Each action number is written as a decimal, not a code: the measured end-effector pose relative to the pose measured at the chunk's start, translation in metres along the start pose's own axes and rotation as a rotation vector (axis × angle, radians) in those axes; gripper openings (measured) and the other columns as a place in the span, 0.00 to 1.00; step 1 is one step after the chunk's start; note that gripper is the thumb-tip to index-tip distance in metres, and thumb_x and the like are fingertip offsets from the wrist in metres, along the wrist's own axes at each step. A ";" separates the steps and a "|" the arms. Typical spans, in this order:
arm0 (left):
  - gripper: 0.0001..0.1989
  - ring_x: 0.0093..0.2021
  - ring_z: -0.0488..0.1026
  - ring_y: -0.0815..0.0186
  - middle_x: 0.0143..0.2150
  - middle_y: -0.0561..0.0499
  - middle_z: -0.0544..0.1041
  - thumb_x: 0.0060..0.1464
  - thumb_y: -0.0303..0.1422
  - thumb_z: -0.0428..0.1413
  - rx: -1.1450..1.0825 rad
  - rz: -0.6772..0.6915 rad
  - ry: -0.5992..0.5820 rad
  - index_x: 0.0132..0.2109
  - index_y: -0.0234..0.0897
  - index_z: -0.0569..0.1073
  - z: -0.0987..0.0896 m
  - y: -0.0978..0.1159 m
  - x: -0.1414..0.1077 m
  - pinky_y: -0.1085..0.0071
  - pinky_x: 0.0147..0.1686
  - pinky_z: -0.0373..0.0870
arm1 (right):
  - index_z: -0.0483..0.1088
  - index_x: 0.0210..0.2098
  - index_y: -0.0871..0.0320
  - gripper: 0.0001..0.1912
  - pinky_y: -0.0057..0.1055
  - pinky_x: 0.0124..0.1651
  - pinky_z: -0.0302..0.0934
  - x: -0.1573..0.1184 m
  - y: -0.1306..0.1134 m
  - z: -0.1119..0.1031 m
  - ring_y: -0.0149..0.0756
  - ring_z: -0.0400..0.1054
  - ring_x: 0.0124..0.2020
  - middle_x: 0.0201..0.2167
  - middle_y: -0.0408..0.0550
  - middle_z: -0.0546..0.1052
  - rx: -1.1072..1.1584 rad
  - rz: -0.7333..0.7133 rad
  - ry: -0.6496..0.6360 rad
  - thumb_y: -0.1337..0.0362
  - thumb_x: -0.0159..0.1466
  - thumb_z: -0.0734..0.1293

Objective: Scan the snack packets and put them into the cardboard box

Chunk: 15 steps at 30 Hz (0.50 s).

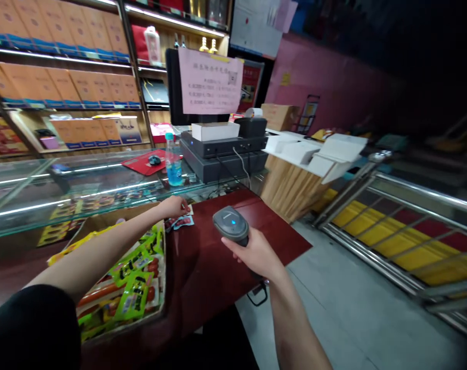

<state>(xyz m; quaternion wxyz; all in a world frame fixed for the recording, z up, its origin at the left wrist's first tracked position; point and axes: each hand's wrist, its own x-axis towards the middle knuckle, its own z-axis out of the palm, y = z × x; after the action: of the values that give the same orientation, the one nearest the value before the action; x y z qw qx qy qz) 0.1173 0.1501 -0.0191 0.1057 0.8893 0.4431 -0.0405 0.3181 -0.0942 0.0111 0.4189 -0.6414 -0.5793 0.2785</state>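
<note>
My right hand (256, 249) is wrapped round a dark grey handheld scanner (230, 224) with a small blue light, held above the dark red tabletop (202, 272). Beyond the far corner of an open box, my left hand (174, 206) has its fingers pressed together at the edge of some small snack packets (182, 222) on the tabletop; which packet it grips, if any, is too small to tell. Green and yellow packs (135, 295) and red sausages fill the box (163, 288) below my left forearm.
A glass display counter (83, 187) runs behind the tabletop, bearing a bottle of blue liquid (174, 167), a mouse (155, 160) and a black cash drawer (226, 167) under a monitor. A metal railing (372, 257) stands at the right.
</note>
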 end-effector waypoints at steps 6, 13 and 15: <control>0.23 0.42 0.76 0.51 0.44 0.38 0.79 0.30 0.36 0.67 0.249 -0.170 -0.213 0.40 0.37 0.79 0.027 0.006 0.032 0.66 0.38 0.71 | 0.73 0.42 0.59 0.18 0.33 0.35 0.67 -0.014 0.012 -0.018 0.38 0.73 0.29 0.25 0.47 0.78 -0.023 0.035 0.068 0.54 0.58 0.67; 0.35 0.46 0.75 0.48 0.48 0.35 0.77 0.26 0.32 0.69 0.329 -0.122 -0.307 0.49 0.37 0.75 0.041 0.001 0.032 0.64 0.40 0.72 | 0.73 0.42 0.59 0.18 0.34 0.36 0.68 -0.018 0.016 -0.020 0.38 0.73 0.30 0.24 0.46 0.77 -0.017 0.044 0.062 0.53 0.59 0.67; 0.30 0.45 0.76 0.49 0.46 0.35 0.77 0.31 0.29 0.66 0.310 -0.098 -0.292 0.48 0.35 0.75 0.043 -0.001 0.027 0.65 0.38 0.72 | 0.73 0.42 0.59 0.18 0.34 0.37 0.68 -0.018 0.014 -0.017 0.39 0.74 0.31 0.25 0.46 0.78 -0.011 0.027 0.052 0.53 0.59 0.67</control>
<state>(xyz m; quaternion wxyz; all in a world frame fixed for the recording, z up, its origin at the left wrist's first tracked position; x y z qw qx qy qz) 0.1341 0.1622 -0.0657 0.0288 0.8569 0.4544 -0.2416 0.3367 -0.1146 0.0049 0.4265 -0.6586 -0.5609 0.2641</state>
